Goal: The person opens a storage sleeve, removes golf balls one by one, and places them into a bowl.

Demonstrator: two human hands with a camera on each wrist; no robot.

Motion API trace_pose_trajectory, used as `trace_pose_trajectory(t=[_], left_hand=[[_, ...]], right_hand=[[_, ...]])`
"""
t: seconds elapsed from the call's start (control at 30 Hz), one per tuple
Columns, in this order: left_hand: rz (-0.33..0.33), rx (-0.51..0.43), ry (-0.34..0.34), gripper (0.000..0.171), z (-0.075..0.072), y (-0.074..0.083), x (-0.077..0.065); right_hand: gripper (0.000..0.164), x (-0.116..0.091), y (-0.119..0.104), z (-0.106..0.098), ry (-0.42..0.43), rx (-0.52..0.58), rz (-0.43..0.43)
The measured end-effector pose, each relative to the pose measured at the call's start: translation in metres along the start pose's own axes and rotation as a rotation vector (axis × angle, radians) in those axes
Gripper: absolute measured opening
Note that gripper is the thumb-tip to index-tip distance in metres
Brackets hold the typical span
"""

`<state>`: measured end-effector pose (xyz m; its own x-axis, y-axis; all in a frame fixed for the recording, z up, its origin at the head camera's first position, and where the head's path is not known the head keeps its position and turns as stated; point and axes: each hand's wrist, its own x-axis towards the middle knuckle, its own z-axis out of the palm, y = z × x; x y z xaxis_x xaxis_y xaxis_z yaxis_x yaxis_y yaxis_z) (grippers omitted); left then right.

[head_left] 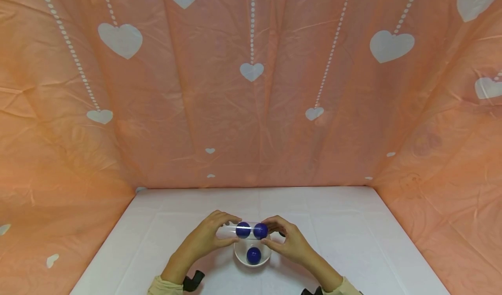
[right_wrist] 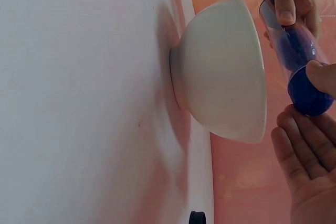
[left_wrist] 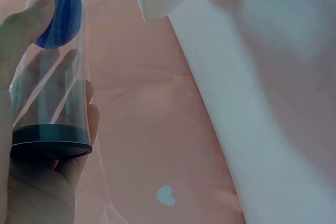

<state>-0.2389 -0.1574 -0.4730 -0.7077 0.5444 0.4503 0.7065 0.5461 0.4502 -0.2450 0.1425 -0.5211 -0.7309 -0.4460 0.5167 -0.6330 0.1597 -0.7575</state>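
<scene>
My left hand point(head_left: 205, 238) holds a clear plastic tube point(left_wrist: 58, 85) lying sideways above a white bowl point(head_left: 238, 256). A black cap point(left_wrist: 51, 142) covers the tube's end at the left palm. Inside the tube is a blue ball point(head_left: 242, 230), with a second blue ball point(right_wrist: 310, 93) beside it at the other end. My right hand point(head_left: 289, 241) pinches that second ball between thumb and fingertips at the tube's end. Another blue ball point(head_left: 253, 255) lies in the bowl.
The bowl stands on a white-covered table point(head_left: 337, 225). An orange curtain with white hearts point(head_left: 235, 125) rises behind the table and along both sides. A black wrist mount point(head_left: 193, 281) shows beside the left forearm.
</scene>
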Motion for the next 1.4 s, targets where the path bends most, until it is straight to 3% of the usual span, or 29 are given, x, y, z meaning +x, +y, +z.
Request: trace_pose_trajectory(t=[0.3, 0.57, 0.83, 1.23, 1.4], left_hand=[[0.003, 0.009, 0.019, 0.046, -0.0018, -0.0022, -0.0016], [-0.036, 0.015, 0.009, 0.046, -0.0053, -0.0024, -0.0036], [0.004, 0.019, 0.043, 0.047, -0.0035, -0.0049, -0.0037], [0.001, 0.004, 0.040, 0.045, -0.0034, -0.0053, -0.0043], [-0.036, -0.003, 0.014, 0.046, -0.0043, -0.0032, -0.0042]], right_hand=[[0.039, -0.0004, 0.0005, -0.0003, 0.008, 0.001, 0.013], [0.038, -0.0005, -0.0002, -0.0009, 0.018, -0.010, 0.006], [0.040, -0.0019, 0.0011, -0.0028, 0.024, -0.030, 0.038], [0.040, -0.0028, 0.0024, -0.0042, 0.032, -0.064, 0.028], [0.040, -0.0027, 0.0029, -0.0046, 0.032, -0.096, 0.016]])
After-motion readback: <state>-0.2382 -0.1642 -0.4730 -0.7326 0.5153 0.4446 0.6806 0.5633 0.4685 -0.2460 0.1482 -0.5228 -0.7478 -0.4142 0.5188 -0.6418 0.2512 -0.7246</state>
